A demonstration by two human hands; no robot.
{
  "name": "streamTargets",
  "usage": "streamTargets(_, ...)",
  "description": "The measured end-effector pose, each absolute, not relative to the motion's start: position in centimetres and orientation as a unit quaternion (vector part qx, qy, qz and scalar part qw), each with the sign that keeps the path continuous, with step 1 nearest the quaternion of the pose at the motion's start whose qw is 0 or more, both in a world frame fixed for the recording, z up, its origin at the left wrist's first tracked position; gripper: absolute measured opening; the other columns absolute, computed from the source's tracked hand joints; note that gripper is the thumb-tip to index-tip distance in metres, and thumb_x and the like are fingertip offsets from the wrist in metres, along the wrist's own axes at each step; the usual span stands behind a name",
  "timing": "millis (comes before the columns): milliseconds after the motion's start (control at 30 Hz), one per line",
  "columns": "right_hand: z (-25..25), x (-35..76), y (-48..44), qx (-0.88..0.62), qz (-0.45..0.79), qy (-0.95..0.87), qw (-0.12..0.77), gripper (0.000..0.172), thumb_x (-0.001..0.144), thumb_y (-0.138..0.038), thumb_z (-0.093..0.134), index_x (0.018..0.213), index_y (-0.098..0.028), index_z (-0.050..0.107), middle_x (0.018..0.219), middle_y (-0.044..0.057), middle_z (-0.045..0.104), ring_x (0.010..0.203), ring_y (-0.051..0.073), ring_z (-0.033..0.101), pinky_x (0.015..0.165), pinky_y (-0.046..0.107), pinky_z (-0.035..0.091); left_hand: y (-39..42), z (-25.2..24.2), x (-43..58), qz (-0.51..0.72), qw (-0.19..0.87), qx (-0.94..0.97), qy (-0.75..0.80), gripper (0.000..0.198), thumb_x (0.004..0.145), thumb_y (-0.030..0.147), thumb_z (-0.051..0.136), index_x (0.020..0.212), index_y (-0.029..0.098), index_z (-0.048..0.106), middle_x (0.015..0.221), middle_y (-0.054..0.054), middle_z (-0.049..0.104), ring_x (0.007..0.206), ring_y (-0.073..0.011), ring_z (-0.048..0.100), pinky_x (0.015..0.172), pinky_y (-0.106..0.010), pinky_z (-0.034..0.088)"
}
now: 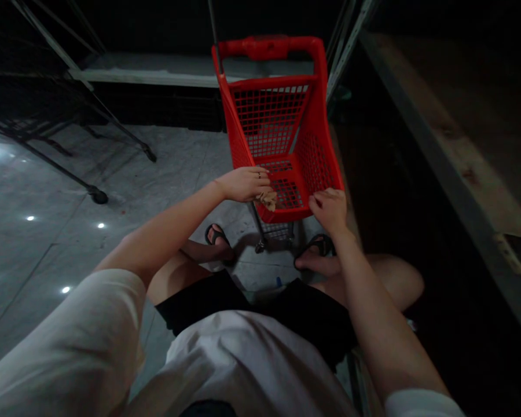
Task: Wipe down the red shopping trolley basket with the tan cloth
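Observation:
A red plastic shopping cart (276,161) stands upright between my feet, with its lattice basket facing me. My left hand (246,183), a ring on one finger, is at the basket's near left rim. Its fingers are closed on a crumpled brown cloth (267,200), which lies against the rim. At the near right corner, my right hand (330,209) has its fingers curled over the red rim. Inside the basket no goods show through the grid.
Wheeled rack legs (96,194) stand on the grey floor (173,153) at the left. Behind the cart runs a low shelf (156,72). A wooden ledge (451,133) bounds the right side, with a phone-like object (518,255) on it.

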State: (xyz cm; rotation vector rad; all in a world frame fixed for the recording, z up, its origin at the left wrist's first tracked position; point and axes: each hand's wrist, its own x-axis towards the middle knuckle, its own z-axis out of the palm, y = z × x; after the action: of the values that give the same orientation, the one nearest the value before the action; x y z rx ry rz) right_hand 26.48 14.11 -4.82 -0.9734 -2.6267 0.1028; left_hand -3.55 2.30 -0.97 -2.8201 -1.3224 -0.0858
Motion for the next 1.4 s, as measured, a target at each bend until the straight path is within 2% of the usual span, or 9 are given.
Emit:
streamTargets(133, -3.6, 22.6, 13.3, -0.375, 0.046, -0.912, 0.156, 0.036, 0.104, -0.028, 0.046, 0.077, -0.020, 0.069, 0.084, 0.010, 0.075, 0.084, 0.024, 0.057, 0.088, 0.037, 0.034, 1.9, -1.9, -4.0, -0.062, 0.064, -0.839, -0.537, 0.039, 0.101, 0.023, 0.054, 0.135, 0.013, 0.067, 0.129, -0.016, 0.070, 0.129, -0.0305, 0.060, 0.127, -0.052, 0.038)
streamTargets(333, -3.8, 17.6, 6.6, -0.353, 0.081, -0.915, 0.179, 0.036, 0.108, -0.031, 0.045, 0.101, -0.013, 0.075, 0.102, 0.013, 0.079, 0.099, 0.023, 0.055, 0.101, 0.037, 0.030, 0.5, -3.3, -1.7, -0.111, 0.088, -0.784, -0.604, 0.035, 0.099, 0.019, 0.056, 0.130, 0.015, 0.070, 0.117, -0.013, 0.072, 0.123, -0.0302, 0.062, 0.126, -0.052, 0.040)
streamTargets(533, -6.2, 19.3, 5.6, -0.333, 0.051, -0.914, 0.227, 0.029, 0.100, -0.032, 0.053, 0.086, -0.016, 0.072, 0.087, 0.012, 0.074, 0.092, 0.024, 0.049, 0.096, 0.038, 0.031, -2.2, -3.9, 1.5, -0.123, 0.134, -0.776, -0.604, 0.032, 0.102, 0.022, 0.057, 0.129, 0.017, 0.072, 0.119, -0.011, 0.075, 0.116, -0.0257, 0.068, 0.124, -0.047, 0.045)
streamTargets(700, -8.0, 22.9, 8.4, -0.281, -0.018, -0.919, 0.277, 0.040, 0.101, -0.028, 0.036, 0.073, -0.021, 0.063, 0.073, 0.009, 0.062, 0.082, 0.023, 0.045, 0.089, 0.038, 0.034, -2.3, -2.7, -0.6, -0.081, 0.147, -0.836, -0.523, 0.043, 0.102, 0.016, 0.055, 0.144, 0.023, 0.065, 0.139, -0.008, 0.072, 0.138, -0.0223, 0.063, 0.128, -0.043, 0.043)
streamTargets(833, -7.9, 24.9, 11.6, -0.257, -0.017, -0.925, 0.281, 0.039, 0.099, -0.025, 0.031, 0.075, -0.022, 0.062, 0.074, 0.009, 0.062, 0.087, 0.023, 0.050, 0.101, 0.037, 0.040, -2.7, -0.2, -8.4, -0.070, 0.151, -0.773, -0.613, 0.041, 0.100, 0.013, 0.052, 0.138, 0.018, 0.069, 0.140, -0.012, 0.073, 0.148, -0.0260, 0.057, 0.131, -0.049, 0.040)
streamTargets(1033, -7.0, 25.1, 14.5, -0.287, 0.062, -0.924, 0.246, 0.036, 0.097, -0.023, 0.033, 0.075, -0.026, 0.062, 0.079, 0.010, 0.067, 0.093, 0.025, 0.059, 0.111, 0.044, 0.044, -7.0, 2.6, -16.7, -0.085, 0.204, -0.673, -0.706, 0.034, 0.104, 0.022, 0.047, 0.126, 0.023, 0.072, 0.136, -0.011, 0.074, 0.149, -0.0269, 0.056, 0.136, -0.056, 0.028)
streamTargets(1167, -6.2, 24.0, 13.3, -0.309, 0.115, -0.906, 0.266, 0.045, 0.100, -0.025, 0.032, 0.069, -0.034, 0.063, 0.079, 0.009, 0.071, 0.089, 0.029, 0.063, 0.110, 0.053, 0.047, -7.0, 0.5, -11.4, -0.180, 0.255, -0.520, -0.795, 0.033, 0.100, 0.020, 0.048, 0.126, 0.016, 0.069, 0.142, -0.016, 0.069, 0.147, -0.0319, 0.055, 0.136, -0.059, 0.029)
streamTargets(1267, -5.4, 22.7, 11.2, -0.333, 0.113, -0.898, 0.266, 0.048, 0.102, -0.028, 0.034, 0.067, -0.033, 0.067, 0.078, 0.010, 0.073, 0.088, 0.030, 0.066, 0.106, 0.055, 0.048, -4.8, -2.2, -3.3, -0.195, 0.216, -0.501, -0.815, 0.030, 0.100, 0.016, 0.046, 0.118, 0.013, 0.070, 0.130, -0.016, 0.074, 0.136, -0.0321, 0.064, 0.135, -0.060, 0.033)
streamTargets(1400, -4.3, 20.4, 8.3, -0.450, 0.096, -0.858, 0.227, 0.052, 0.104, -0.033, 0.037, 0.067, -0.026, 0.073, 0.070, 0.014, 0.072, 0.073, 0.027, 0.065, 0.081, 0.044, 0.050, -2.1, -4.2, 7.3, -0.147, 0.132, -0.604, -0.772, 0.034, 0.105, 0.021, 0.044, 0.126, 0.014, 0.070, 0.132, -0.019, 0.072, 0.130, -0.0306, 0.067, 0.131, -0.051, 0.041)
